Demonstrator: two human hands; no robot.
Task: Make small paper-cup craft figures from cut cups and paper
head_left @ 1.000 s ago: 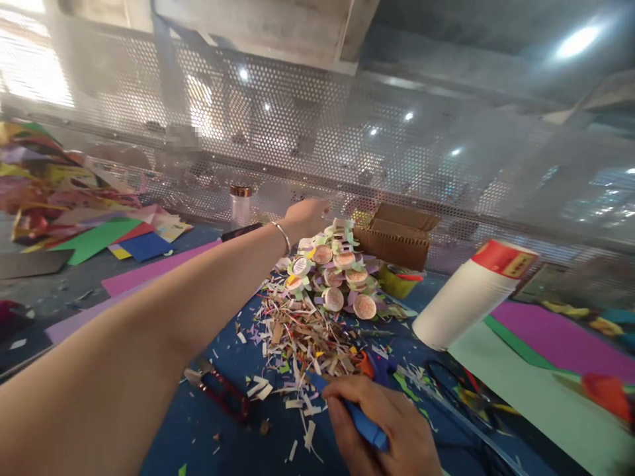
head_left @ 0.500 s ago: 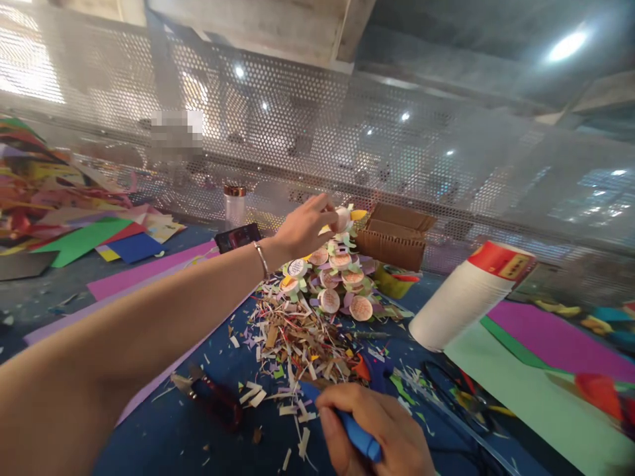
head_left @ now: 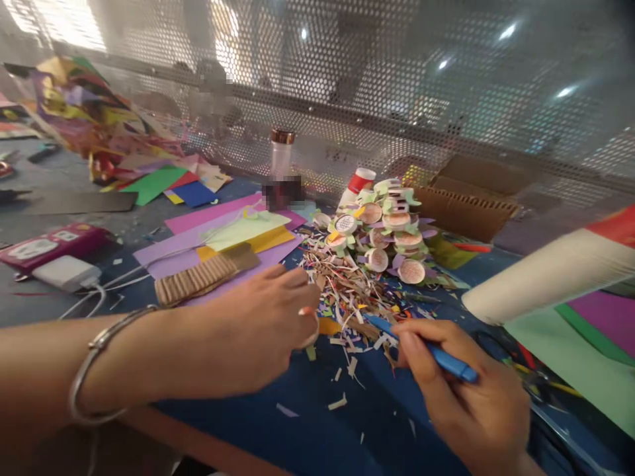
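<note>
My left hand (head_left: 265,324) is closed around a small paper-cup craft piece (head_left: 309,328). A yellow-orange tab sticks out of it to the right, and most of the piece is hidden by my fingers. In my right hand (head_left: 466,390) is a blue pen (head_left: 449,362), its tip pointing up and left towards the left hand. Beyond both hands rises a stack of similar craft pieces (head_left: 380,231), with round patterned faces and green and purple paper tabs. Paper and cardboard scraps (head_left: 347,284) lie in a heap before the stack.
A sleeve of white paper cups (head_left: 550,271) lies at the right over pale green paper (head_left: 590,377). Behind the stack are a cardboard box (head_left: 466,205) and a mesh screen. Corrugated cardboard (head_left: 203,274), a white charger (head_left: 67,271) and coloured paper are at left.
My left hand has come back from the top of the stack towards me, carrying the craft piece. The view has turned down and left. The pen remains in my right hand.
</note>
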